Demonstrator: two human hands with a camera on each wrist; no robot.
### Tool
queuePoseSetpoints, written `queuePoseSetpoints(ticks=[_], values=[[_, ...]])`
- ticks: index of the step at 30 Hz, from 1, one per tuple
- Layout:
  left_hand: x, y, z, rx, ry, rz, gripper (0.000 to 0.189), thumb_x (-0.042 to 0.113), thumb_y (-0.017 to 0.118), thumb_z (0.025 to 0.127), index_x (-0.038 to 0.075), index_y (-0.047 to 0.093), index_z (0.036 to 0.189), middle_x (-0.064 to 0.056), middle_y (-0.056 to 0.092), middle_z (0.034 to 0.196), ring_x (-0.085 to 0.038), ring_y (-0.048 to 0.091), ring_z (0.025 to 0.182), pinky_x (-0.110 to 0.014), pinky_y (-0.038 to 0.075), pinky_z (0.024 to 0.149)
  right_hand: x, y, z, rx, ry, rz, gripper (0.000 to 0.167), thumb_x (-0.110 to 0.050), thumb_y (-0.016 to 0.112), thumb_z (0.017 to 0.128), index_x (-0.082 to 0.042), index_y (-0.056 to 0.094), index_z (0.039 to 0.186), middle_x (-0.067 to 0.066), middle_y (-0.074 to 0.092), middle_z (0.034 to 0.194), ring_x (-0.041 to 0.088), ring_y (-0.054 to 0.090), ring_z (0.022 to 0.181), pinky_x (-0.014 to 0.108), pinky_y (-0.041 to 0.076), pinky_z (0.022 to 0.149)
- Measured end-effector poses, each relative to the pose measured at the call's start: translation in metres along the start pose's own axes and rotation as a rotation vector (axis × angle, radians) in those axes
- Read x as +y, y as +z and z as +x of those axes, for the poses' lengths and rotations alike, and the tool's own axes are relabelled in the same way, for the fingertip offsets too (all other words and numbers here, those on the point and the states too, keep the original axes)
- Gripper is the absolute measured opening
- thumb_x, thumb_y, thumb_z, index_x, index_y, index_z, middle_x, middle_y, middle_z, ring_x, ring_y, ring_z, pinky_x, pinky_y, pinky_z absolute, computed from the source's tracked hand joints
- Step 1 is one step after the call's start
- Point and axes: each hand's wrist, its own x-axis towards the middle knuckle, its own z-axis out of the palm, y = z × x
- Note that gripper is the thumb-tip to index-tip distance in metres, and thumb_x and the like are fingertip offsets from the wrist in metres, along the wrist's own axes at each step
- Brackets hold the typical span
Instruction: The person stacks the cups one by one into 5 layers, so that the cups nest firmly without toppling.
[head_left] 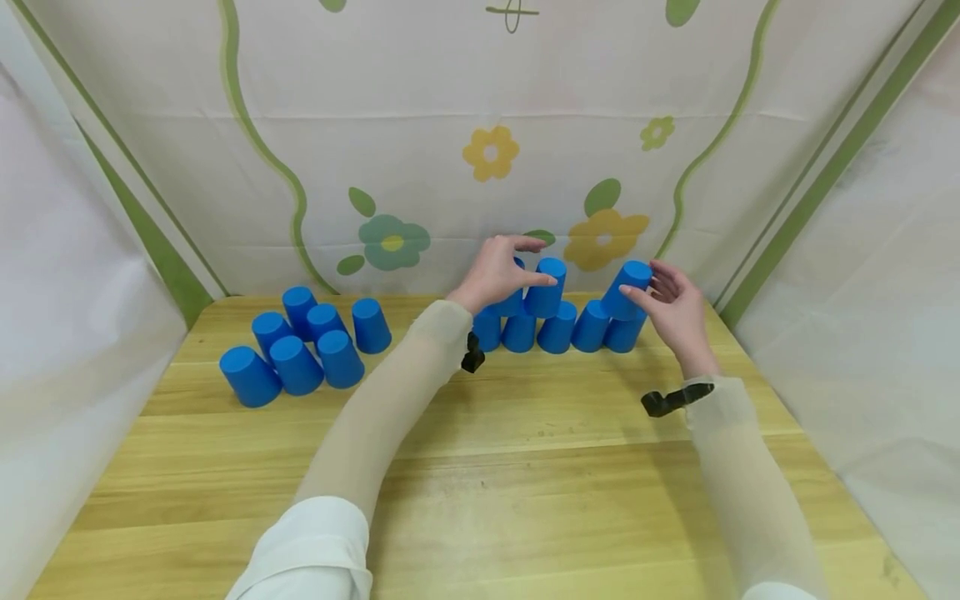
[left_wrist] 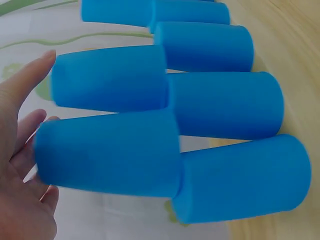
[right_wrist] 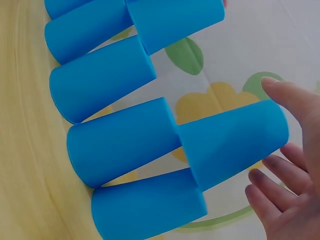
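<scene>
Blue cups stand upside down in a bottom row [head_left: 557, 327] on the table, with three more on top. My left hand [head_left: 498, 271] is at the upper left pair, thumb and fingers spread. In the left wrist view its thumb is by the base of the second upper cup [left_wrist: 110, 77], while the other fingers lie behind the nearest upper cup [left_wrist: 107, 152]. My right hand [head_left: 675, 312] is beside the right upper cup [head_left: 626, 289]. In the right wrist view its fingers spread loosely around that cup [right_wrist: 235, 145], with gaps showing between them.
A separate group of upside-down blue cups [head_left: 296, 365] stands on the left of the wooden table [head_left: 480, 500]. Behind the row hangs a flowered cloth [head_left: 420, 167], and pale cloth sides [head_left: 862, 333] flank the table. Each wrist carries a black strap mount [head_left: 663, 404].
</scene>
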Motion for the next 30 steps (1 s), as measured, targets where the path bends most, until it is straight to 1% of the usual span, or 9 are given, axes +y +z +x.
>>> queuePoseSetpoints(ticks=[4, 6, 8, 13, 16, 18, 23, 27, 30], values=[[0.006, -0.015, -0.009, 0.037, 0.024, -0.044, 0.064, 0.039, 0.085, 0.085, 0.018, 0.063, 0.141, 0.001, 0.061, 0.14, -0.015, 0.051, 0.132, -0.032, 0.045, 0.106, -0.008, -0.004, -0.002, 0.031, -0.036, -0.024, 0.082, -0.041, 0.079, 0.09, -0.011, 0.04, 0.156, 0.008, 0.042, 0.157, 0.024, 0.04, 0.144, 0.039, 0.034, 0.117], [0.008, -0.024, -0.015, 0.057, 0.035, -0.057, 0.064, 0.038, 0.085, 0.085, 0.017, 0.062, 0.141, 0.0, 0.06, 0.141, -0.014, 0.051, 0.132, -0.034, 0.044, 0.108, -0.014, -0.006, -0.003, 0.049, -0.053, -0.03, 0.083, -0.04, 0.08, 0.09, -0.012, 0.039, 0.156, 0.006, 0.041, 0.158, 0.021, 0.037, 0.145, 0.037, 0.031, 0.118], [0.01, -0.033, -0.022, 0.081, 0.031, -0.067, 0.064, 0.039, 0.085, 0.084, 0.019, 0.062, 0.141, 0.002, 0.06, 0.141, -0.014, 0.05, 0.133, -0.036, 0.042, 0.11, -0.022, -0.008, -0.005, 0.064, -0.069, -0.041, 0.083, -0.04, 0.08, 0.089, -0.014, 0.04, 0.156, 0.004, 0.041, 0.159, 0.019, 0.036, 0.146, 0.034, 0.029, 0.119], [0.009, -0.054, -0.047, 0.157, 0.036, -0.083, 0.066, 0.043, 0.085, 0.083, 0.023, 0.062, 0.141, 0.009, 0.06, 0.139, -0.011, 0.048, 0.134, -0.039, 0.04, 0.111, -0.04, -0.009, -0.01, 0.085, -0.124, -0.021, 0.078, -0.033, 0.081, 0.09, -0.017, 0.042, 0.155, 0.003, 0.043, 0.157, 0.016, 0.037, 0.145, 0.032, 0.028, 0.119], [0.003, -0.064, -0.065, 0.204, 0.048, -0.077, 0.067, 0.046, 0.085, 0.082, 0.026, 0.062, 0.141, 0.013, 0.06, 0.138, -0.006, 0.047, 0.133, -0.041, 0.039, 0.111, -0.05, -0.005, -0.017, 0.079, -0.164, 0.004, 0.077, -0.029, 0.082, 0.089, -0.017, 0.044, 0.155, 0.002, 0.045, 0.156, 0.016, 0.039, 0.144, 0.033, 0.029, 0.118], [-0.003, -0.069, -0.078, 0.229, 0.056, -0.083, 0.067, 0.043, 0.086, 0.082, 0.025, 0.062, 0.141, 0.012, 0.061, 0.138, -0.005, 0.047, 0.133, -0.043, 0.038, 0.112, -0.058, -0.002, -0.023, 0.069, -0.2, 0.029, 0.075, -0.023, 0.082, 0.089, -0.015, 0.045, 0.153, 0.002, 0.047, 0.154, 0.017, 0.04, 0.143, 0.033, 0.03, 0.118], [-0.016, -0.075, -0.115, 0.235, 0.032, -0.129, 0.067, 0.037, 0.088, 0.082, 0.023, 0.061, 0.142, 0.008, 0.06, 0.14, -0.011, 0.045, 0.136, -0.053, 0.032, 0.115, -0.079, 0.011, -0.046, 0.031, -0.286, 0.082, 0.07, -0.011, 0.082, 0.089, -0.008, 0.048, 0.15, 0.004, 0.05, 0.151, 0.019, 0.044, 0.141, 0.034, 0.032, 0.117], [-0.028, -0.071, -0.143, 0.23, -0.014, -0.164, 0.067, 0.035, 0.087, 0.083, 0.022, 0.06, 0.143, 0.005, 0.059, 0.142, -0.015, 0.045, 0.137, -0.056, 0.031, 0.115, -0.096, 0.022, -0.068, -0.028, -0.333, 0.077, 0.066, -0.007, 0.08, 0.09, -0.003, 0.049, 0.148, 0.008, 0.052, 0.15, 0.02, 0.045, 0.14, 0.038, 0.034, 0.117], [-0.035, -0.065, -0.164, 0.234, -0.054, -0.167, 0.067, 0.035, 0.087, 0.084, 0.022, 0.059, 0.144, 0.005, 0.058, 0.143, -0.017, 0.045, 0.137, -0.056, 0.032, 0.115, -0.102, 0.033, -0.082, -0.081, -0.365, 0.069, 0.064, -0.002, 0.079, 0.089, 0.002, 0.05, 0.146, 0.012, 0.053, 0.148, 0.025, 0.046, 0.139, 0.037, 0.036, 0.115]])
